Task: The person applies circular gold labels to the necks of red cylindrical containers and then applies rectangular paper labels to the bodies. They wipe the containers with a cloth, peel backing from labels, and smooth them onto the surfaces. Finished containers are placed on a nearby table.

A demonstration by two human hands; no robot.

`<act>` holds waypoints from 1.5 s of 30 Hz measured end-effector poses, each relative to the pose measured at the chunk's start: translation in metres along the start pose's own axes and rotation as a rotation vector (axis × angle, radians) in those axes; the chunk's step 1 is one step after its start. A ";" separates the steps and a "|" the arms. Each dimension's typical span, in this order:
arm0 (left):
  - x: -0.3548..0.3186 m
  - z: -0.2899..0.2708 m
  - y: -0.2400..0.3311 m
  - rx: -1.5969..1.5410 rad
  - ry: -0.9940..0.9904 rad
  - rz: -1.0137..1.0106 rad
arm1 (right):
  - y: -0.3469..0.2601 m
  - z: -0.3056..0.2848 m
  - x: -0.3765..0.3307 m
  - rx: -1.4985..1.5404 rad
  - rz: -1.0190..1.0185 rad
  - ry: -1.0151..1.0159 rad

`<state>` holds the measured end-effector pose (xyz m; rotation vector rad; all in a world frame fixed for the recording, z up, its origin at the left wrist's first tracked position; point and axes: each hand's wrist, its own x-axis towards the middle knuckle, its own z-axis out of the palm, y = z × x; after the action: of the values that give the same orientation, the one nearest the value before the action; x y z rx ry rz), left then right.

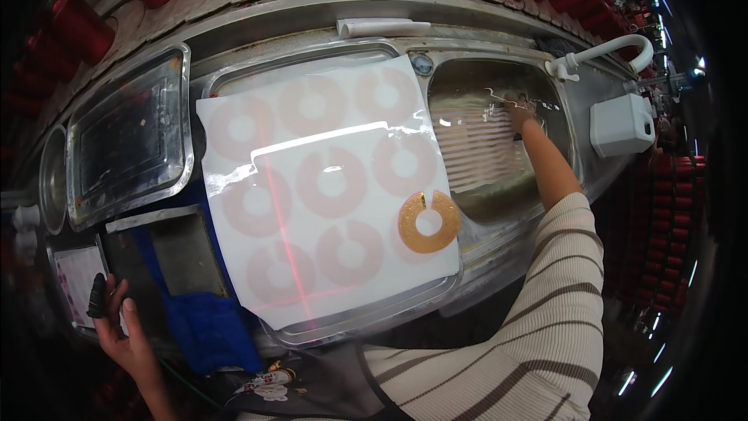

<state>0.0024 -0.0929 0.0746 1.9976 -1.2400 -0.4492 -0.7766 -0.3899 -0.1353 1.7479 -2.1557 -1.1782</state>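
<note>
My right arm reaches into the water-filled sink (479, 206). There my right hand (520, 113) is partly under the surface, its fingers obscured by ripples and glare. Low on the left, my left hand (121, 335) is raised with fingers apart, holding nothing. A black cover (97, 296) that looks like a finger cot sits on one of its fingers. Between the hands lies a glossy white sheet (312, 148) with several faint pink split rings. One gold split ring (449, 210) rests on its lower right corner. The sheet covers most of a metal tray (374, 326).
An empty-looking metal tray (128, 136) leans at the left, above blue cloth (210, 331). A white tap (604, 51) and white jug (622, 126) stand right of the sink. Rolled white sheet (386, 28) lies behind. Red cups (82, 27) line the conveyor beyond.
</note>
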 end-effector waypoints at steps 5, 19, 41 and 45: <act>0.008 0.003 -0.004 -0.008 -0.024 0.029 | 0.026 0.009 -0.018 0.212 0.010 -0.065; 0.005 -0.001 -0.007 -0.024 -0.026 0.032 | 0.018 0.052 -0.044 0.761 0.245 -0.176; 0.012 -0.008 -0.024 -0.086 -0.035 0.031 | -0.006 0.057 -0.042 0.607 0.115 -0.121; 0.010 -0.010 -0.023 -0.098 -0.030 0.020 | -0.010 0.060 -0.036 0.589 0.088 -0.100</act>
<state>0.0281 -0.0918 0.0649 1.9004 -1.2320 -0.5219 -0.7893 -0.3300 -0.1700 1.7806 -2.8137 -0.6535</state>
